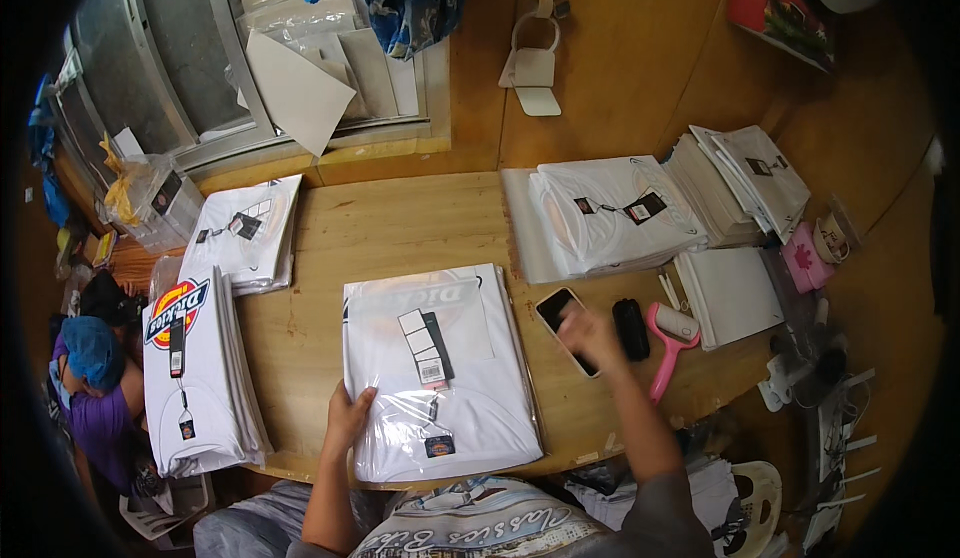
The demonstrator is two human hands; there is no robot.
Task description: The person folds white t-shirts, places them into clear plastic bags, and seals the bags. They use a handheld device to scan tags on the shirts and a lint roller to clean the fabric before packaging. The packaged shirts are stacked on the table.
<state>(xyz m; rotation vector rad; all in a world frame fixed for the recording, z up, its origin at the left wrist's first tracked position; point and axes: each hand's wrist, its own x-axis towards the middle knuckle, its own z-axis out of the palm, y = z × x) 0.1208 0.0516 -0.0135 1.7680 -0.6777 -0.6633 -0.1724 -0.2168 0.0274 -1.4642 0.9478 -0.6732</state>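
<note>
In front of me lies a folded white T-shirt in a clear plastic bag [400,438], with hang tags and a white label strip on it. My left hand [350,413] grips its left edge, thumb on top and the other fingers mostly hidden at the side. Over the dark-screened smartphone [553,306] hovers or rests my right hand [590,334]; its fingers are blurred, so whether they touch the screen is unclear. Beside the phone are a black oblong case [630,329] and a pink-handled lint roller [664,358].
Folded white T-shirts [215,398] are stacked at the left, with bagged shirts [250,228] behind them. More bagged shirts [610,213] lie at the back right, near white card sheets [735,298]. A person in purple [100,408] is at far left. The wooden table [400,223] has a curved front edge.
</note>
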